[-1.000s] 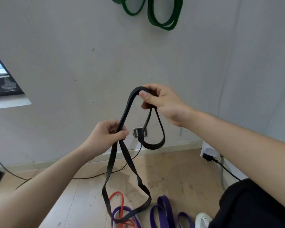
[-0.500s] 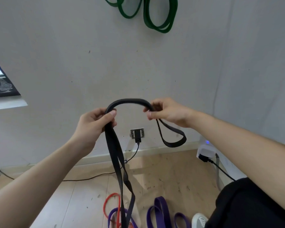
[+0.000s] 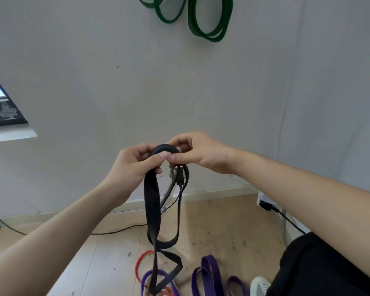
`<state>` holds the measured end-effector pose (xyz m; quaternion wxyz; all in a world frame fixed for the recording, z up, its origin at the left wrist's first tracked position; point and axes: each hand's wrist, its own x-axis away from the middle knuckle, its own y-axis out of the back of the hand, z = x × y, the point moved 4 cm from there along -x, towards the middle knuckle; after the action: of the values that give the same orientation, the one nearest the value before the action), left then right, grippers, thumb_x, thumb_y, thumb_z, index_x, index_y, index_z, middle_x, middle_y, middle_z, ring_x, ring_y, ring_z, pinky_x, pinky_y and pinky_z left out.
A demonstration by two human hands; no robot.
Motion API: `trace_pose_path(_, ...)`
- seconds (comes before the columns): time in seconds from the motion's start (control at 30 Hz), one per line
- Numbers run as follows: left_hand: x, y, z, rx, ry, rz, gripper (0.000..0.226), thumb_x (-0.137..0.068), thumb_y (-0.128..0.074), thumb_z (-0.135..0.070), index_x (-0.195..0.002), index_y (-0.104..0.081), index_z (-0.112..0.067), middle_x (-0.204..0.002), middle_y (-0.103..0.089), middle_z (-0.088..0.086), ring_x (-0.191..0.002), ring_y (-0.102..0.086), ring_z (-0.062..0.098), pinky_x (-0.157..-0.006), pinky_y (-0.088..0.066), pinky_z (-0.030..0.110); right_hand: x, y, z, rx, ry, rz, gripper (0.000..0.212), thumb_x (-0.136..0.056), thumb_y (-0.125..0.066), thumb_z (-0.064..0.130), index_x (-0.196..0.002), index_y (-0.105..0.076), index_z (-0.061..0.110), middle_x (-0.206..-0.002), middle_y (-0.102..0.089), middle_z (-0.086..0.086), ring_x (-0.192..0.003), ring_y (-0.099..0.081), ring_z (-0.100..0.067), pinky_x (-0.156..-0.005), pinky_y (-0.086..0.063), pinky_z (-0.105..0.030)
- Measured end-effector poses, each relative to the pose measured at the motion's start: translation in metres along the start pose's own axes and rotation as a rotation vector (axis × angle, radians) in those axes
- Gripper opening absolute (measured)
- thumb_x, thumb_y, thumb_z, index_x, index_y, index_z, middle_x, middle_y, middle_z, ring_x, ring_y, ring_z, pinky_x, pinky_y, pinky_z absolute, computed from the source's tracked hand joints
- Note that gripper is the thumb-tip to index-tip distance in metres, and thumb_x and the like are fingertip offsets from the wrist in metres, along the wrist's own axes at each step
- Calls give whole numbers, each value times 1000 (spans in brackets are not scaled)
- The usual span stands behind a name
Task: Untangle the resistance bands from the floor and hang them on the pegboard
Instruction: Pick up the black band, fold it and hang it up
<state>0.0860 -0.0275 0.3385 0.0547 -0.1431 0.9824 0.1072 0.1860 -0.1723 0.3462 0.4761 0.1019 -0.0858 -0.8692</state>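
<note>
A long black resistance band [image 3: 152, 208] hangs from both my hands in front of the wall, its loops drooping down to the floor. My left hand [image 3: 135, 165] grips it at the top left and my right hand [image 3: 197, 152] pinches the top of the same loop; the thumbs nearly touch. On the wooden floor below lie purple bands [image 3: 207, 276] and a red band [image 3: 140, 265], partly under the black one. Green bands [image 3: 209, 20] hang high on the wall; whatever holds them is out of frame.
A wall socket with a plugged black cable [image 3: 120, 230] sits behind the band. A white power adapter [image 3: 265, 201] with a cord is at the right. My white shoe [image 3: 259, 285] and black-clad leg [image 3: 320, 272] are at the lower right. A dark framed panel [image 3: 0, 110] is at the left.
My two hands have come together, closing the top of the black band into a small tight loop. The short side loop has dropped and hangs longer.
</note>
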Motion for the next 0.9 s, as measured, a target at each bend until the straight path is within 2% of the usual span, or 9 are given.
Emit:
trace_pose_path(0.13,2,7,6,-111,12,39,12,-86,-77,-16,-98,-76,-14,-79,-74,6,-72,-68,14,-77,-57,22,1,3,5,156,27,-30,24,-87,-75,9,-108,-69,-1,-99,-73,-24,-84,-68,-20,-89,-56,-42)
trace_pose_path(0.23,3,10,11,-247,-5,80,16,-83,-81,-11,-95,-74,-17,-82,-76,4,-76,-69,15,-81,-57,28,2,4,11,211,57,-64,19,-88,-73,8,-105,-71,2,-97,-73,-22,-81,-66,-16,-88,-55,-40)
trace_pose_path(0.3,2,10,14,-307,-27,80,16,-83,-82,-8,-93,-73,-16,-80,-74,-2,-75,-68,10,-77,-57,24,2,5,14,202,85,-100,17,-89,-71,8,-105,-71,3,-96,-72,-22,-82,-64,-15,-88,-54,-39)
trace_pose_path(0.37,1,8,18,-311,-28,74,13,-84,-79,-4,-91,-71,-12,-80,-73,-3,-74,-68,7,-73,-55,19,3,6,17,159,119,-142,16,-91,-70,8,-106,-69,4,-90,-70,-17,-82,-64,-15,-85,-54,-31)
trace_pose_path(0.43,1,5,24,-338,-9,88,10,-86,-76,-3,-91,-69,-7,-81,-72,6,-74,-69,12,-73,-56,19,3,10,20,99,155,-190,16,-92,-68,7,-107,-67,4,-88,-68,-13,-81,-64,-16,-82,-55,-25)
trace_pose_path(0.5,2,3,32,-389,25,124,8,-88,-75,-6,-91,-68,-7,-87,-72,14,-78,-71,23,-74,-58,23,3,15,23,44,178,-242,12,-93,-67,8,-104,-67,9,-88,-68,-8,-80,-66,-16,-81,-55,-27)
trace_pose_path(0.57,4,4,38,-425,61,160,8,-88,-76,-11,-91,-69,-9,-89,-73,14,-85,-71,26,-80,-59,30,3,22,24,-2,193,-287,10,-93,-65,8,-100,-67,15,-86,-68,-2,-78,-67,-14,-79,-56,-26)
trace_pose_path(0.77,3,15,37,-273,124,95,9,-92,-72,-13,-101,-72,-16,-83,-75,6,-79,-72,14,-73,-54,24,3,48,5,-4,131,-389,7,-96,-62,11,-102,-65,11,-84,-66,-3,-78,-65,-16,-72,-52,-19)
trace_pose_path(0.9,2,22,34,-215,103,43,16,-91,-74,-16,-107,-73,-18,-81,-70,4,-78,-68,16,-85,-54,33,4,61,-16,38,18,-378,7,-98,-60,13,-103,-64,10,-85,-66,-4,-79,-66,-16,-71,-50,-18)
